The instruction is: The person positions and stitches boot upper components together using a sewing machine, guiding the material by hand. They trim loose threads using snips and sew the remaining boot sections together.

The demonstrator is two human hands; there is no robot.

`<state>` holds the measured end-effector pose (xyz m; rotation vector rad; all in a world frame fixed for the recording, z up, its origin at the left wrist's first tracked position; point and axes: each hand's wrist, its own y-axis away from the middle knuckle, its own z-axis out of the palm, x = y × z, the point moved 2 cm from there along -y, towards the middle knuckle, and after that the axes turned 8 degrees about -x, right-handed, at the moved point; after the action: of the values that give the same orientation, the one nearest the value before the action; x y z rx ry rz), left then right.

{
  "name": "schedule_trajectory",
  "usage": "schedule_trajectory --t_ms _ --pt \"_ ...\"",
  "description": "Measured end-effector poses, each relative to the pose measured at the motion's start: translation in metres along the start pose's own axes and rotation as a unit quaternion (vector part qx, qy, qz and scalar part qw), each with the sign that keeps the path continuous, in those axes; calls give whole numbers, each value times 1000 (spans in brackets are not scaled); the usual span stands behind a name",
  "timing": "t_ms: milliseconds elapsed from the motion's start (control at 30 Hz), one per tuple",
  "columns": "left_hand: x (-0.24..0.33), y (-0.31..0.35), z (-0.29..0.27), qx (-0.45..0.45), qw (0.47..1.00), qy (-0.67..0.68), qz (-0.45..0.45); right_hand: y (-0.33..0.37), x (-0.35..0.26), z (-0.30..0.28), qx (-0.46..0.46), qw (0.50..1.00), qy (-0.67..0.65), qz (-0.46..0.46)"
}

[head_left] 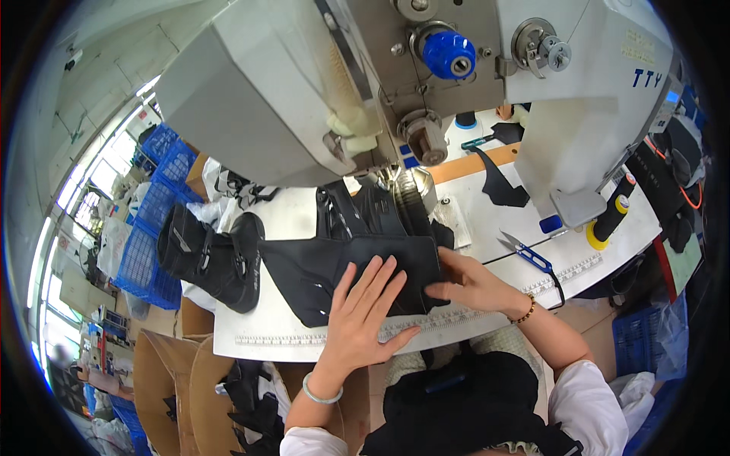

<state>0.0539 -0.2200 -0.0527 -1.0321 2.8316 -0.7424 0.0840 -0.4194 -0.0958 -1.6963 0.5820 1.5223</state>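
Observation:
A black sheet piece (299,270), smooth like leather or coated fabric, lies on the white sewing table below the machine's needle area. My left hand (365,315) rests flat on it, fingers stretched out and a little apart. At the piece's right edge, my right hand (473,285) grips it between thumb and fingers. Beyond the sheet, a black strapped part (340,213) and more dark material lie under the sewing head (407,178); how they join the sheet is hidden. On the left of the table, a pair of black boots (217,258) stands close together.
Blue-handled thread snips (528,254) lie right of my right hand. Thread cones (608,216) stand at the right edge, near a black cut-out (502,182). A ruler strip (285,337) runs along the front edge. Cardboard boxes (163,380) and blue crates (144,254) sit left.

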Motion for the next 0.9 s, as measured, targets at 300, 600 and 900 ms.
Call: schedule_trajectory --t_ms 300,600,900 --pt "-9 -44 6 45 998 5 -39 -42 2 5 134 988 -42 -67" --pt "-13 -49 13 101 994 -46 -23 -32 0 -3 65 986 97 -120" --pt "-14 -51 7 46 998 -34 -30 -32 6 -4 49 995 29 -86"
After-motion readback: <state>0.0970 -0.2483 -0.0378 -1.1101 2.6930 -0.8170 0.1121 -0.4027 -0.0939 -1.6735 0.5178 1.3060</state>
